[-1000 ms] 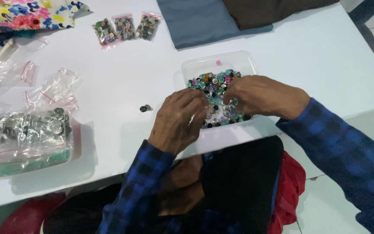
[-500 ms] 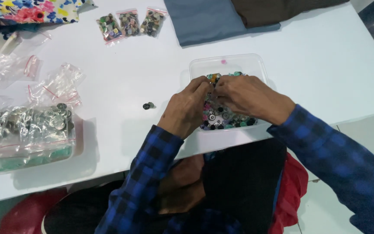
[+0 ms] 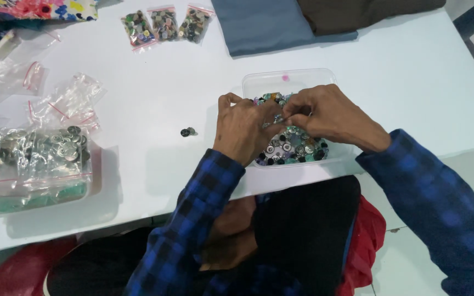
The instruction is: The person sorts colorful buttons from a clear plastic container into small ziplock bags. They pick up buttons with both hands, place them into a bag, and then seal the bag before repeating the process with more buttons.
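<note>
A clear plastic tub (image 3: 292,79) on the white table (image 3: 154,164) holds many small coloured buttons (image 3: 292,148). My left hand (image 3: 242,129) and my right hand (image 3: 325,115) are both over the tub, fingertips pinched together on a small button (image 3: 278,118) between them. Blue checked sleeves cover both forearms. A pair of loose dark buttons (image 3: 187,132) lies on the table just left of my left hand.
A tray (image 3: 28,164) of bagged silver buttons sits at the left edge. Empty zip bags (image 3: 67,101) lie behind it. Three small filled bags (image 3: 165,24) lie at the back, beside folded grey-blue cloth (image 3: 270,24) and brown cloth (image 3: 357,13).
My hands have lifted slightly from the button pile and come together over the tub's far side, fingertips now meeting on one button.
</note>
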